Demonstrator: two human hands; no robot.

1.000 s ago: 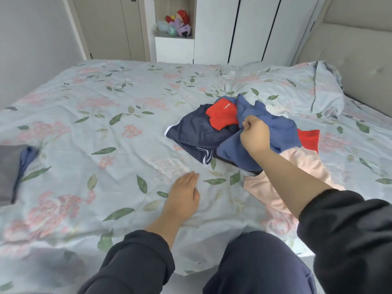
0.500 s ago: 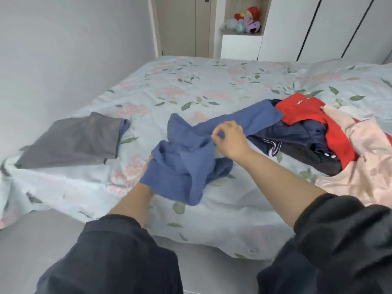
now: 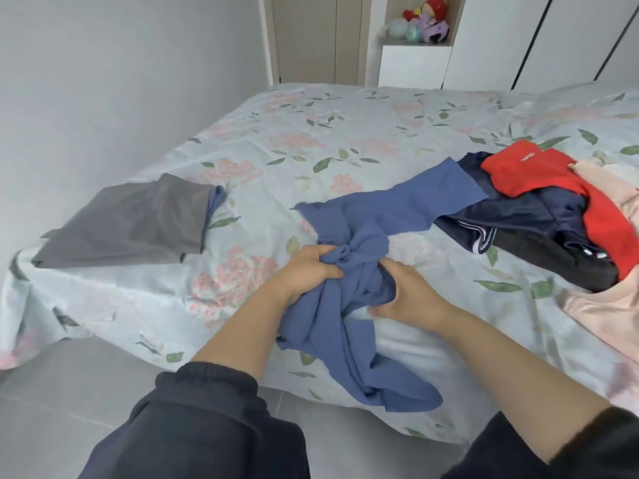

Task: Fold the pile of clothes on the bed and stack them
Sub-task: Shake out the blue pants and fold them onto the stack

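Left hand point(image 3: 307, 271) fist-clenched on bunched blue garment point(image 3: 397, 205); right hand point(image 3: 408, 295) fingers curled into its fold. Garment trails from hands to 2 o'clock, touching pile, and to 6 o'clock over bed point(image 3: 311, 133) edge. Pile: navy garment point(image 3: 518, 216), pink garment point(image 3: 594, 305), red garment point(image 3: 525, 171) with small white print, unreadable. Folded grey garment point(image 3: 138, 219) at 10 o'clock.

Left sleeve point(image 3: 207, 420), lower left of frame: black fabric, gathered elastic cuff at mid-forearm. Right sleeve point(image 3: 560, 451), lower right: same black fabric, soft fuzzy edge. Left hand point(image 3: 304, 271), right hand point(image 3: 409, 295), forearms: bare.
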